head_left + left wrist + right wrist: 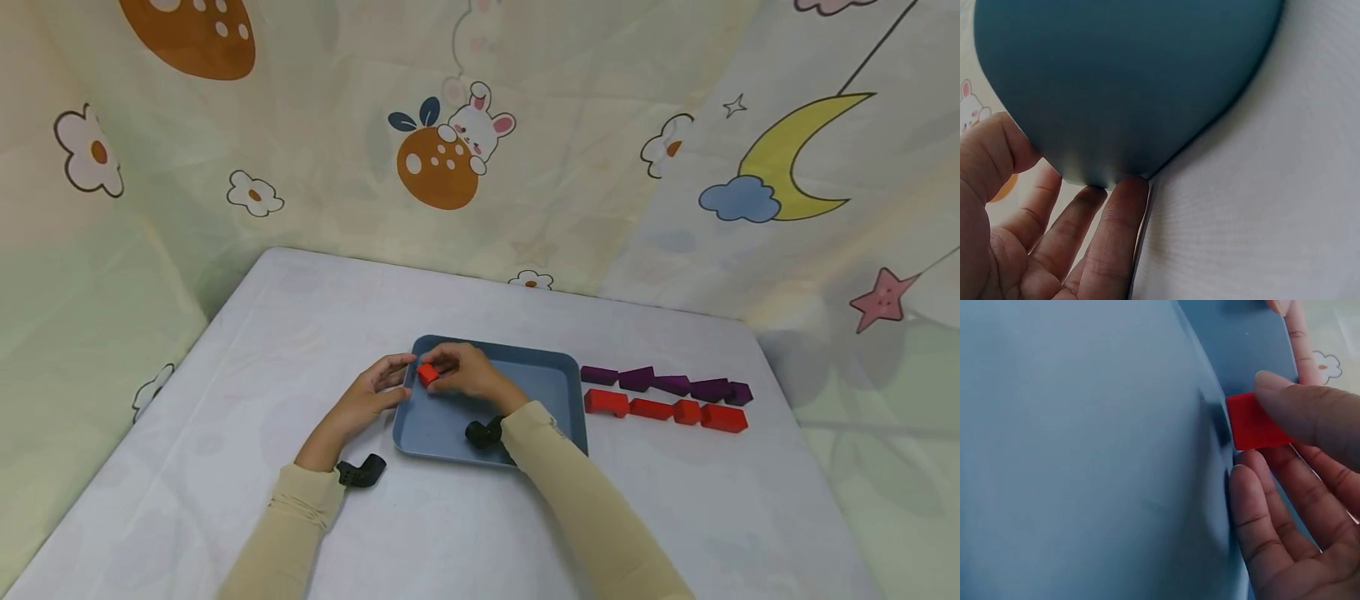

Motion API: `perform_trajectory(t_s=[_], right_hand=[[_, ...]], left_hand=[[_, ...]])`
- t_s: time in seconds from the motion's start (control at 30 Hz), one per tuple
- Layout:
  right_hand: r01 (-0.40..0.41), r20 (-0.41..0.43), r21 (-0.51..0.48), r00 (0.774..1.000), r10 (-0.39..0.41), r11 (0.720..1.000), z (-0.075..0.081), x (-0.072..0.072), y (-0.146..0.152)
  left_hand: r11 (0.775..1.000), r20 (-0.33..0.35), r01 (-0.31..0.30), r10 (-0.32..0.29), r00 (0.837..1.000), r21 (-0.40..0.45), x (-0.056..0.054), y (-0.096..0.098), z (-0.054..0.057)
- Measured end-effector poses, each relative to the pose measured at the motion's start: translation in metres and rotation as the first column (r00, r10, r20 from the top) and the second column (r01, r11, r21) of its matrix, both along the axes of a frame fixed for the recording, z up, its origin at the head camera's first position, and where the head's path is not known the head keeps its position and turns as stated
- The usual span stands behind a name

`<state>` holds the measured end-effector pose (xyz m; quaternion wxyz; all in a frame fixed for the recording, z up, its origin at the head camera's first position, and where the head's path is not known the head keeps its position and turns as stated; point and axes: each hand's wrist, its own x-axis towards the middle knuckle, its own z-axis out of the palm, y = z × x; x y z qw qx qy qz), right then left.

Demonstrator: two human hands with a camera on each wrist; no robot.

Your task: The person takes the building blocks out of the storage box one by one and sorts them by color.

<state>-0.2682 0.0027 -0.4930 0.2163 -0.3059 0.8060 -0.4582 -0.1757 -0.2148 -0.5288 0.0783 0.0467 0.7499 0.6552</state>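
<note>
A small red block (427, 374) is at the left end of a shallow blue-grey tray (442, 437). My right hand (474, 373) reaches over the tray and pinches this block between thumb and fingers. In the right wrist view, one square face of the red block (1249, 428) shows low by the tray's inner side. My left hand (363, 403) is at the tray's left edge with its fingers spread. From the left wrist, its fingertips (1127, 187) touch the outer side of the tray (1129, 81), and the thumb lies by the rim.
Right of the tray, several purple blocks (636, 379) lie in a row. Nearer, several red blocks (651, 408) form a second row. Both rows rest on the white tabletop (450, 525). A black wrist camera (363, 472) sits at the left wrist. A printed cloth (322, 108) hangs behind.
</note>
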Motion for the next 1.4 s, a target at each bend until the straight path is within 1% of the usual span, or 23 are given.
perform_trajectory(t_s=[0.13,0.3,0.4,0.53,0.77,0.97,1.23,1.3,1.4], right_hand=[[0.01,-0.013,-0.055,1.0,-0.011,0.998,0.003,0.002,0.016],[0.046,0.029,-0.152,0.999,-0.042,0.987,0.012,0.004,0.046],[0.087,0.055,-0.18,0.995,-0.079,0.98,0.019,0.006,0.069],[0.153,0.07,-0.197,0.987,-0.142,0.968,0.027,0.01,0.098],[0.256,0.056,-0.247,0.967,-0.25,0.935,0.034,0.015,0.136],[0.297,0.012,-0.297,0.951,-0.308,0.907,0.031,0.019,0.167],[0.376,-0.028,-0.313,0.914,-0.405,0.872,0.031,0.028,0.218],[0.402,-0.03,-0.309,0.902,-0.431,0.862,0.032,0.03,0.232],[0.447,-0.043,-0.286,0.878,-0.477,0.848,0.035,0.033,0.251]], left_hand=[[1.0,0.02,-0.008,0.008,1.0,-0.008,0.0,0.002,0.001],[1.0,0.024,-0.013,0.014,1.0,-0.021,0.001,0.005,0.001],[1.0,0.016,-0.008,0.009,1.0,-0.02,0.001,0.005,0.001],[1.0,0.012,-0.006,0.006,1.0,-0.018,0.001,0.006,0.0],[0.999,0.01,-0.013,0.013,1.0,-0.032,0.001,0.006,-0.001],[0.999,0.01,-0.012,0.013,1.0,-0.037,0.001,0.006,-0.002],[0.999,0.012,-0.012,0.013,1.0,-0.044,0.003,0.004,-0.001],[0.999,0.009,-0.012,0.013,1.0,-0.048,0.004,0.004,-0.001],[0.999,0.006,-0.015,0.015,1.0,-0.052,0.005,0.003,0.0]])
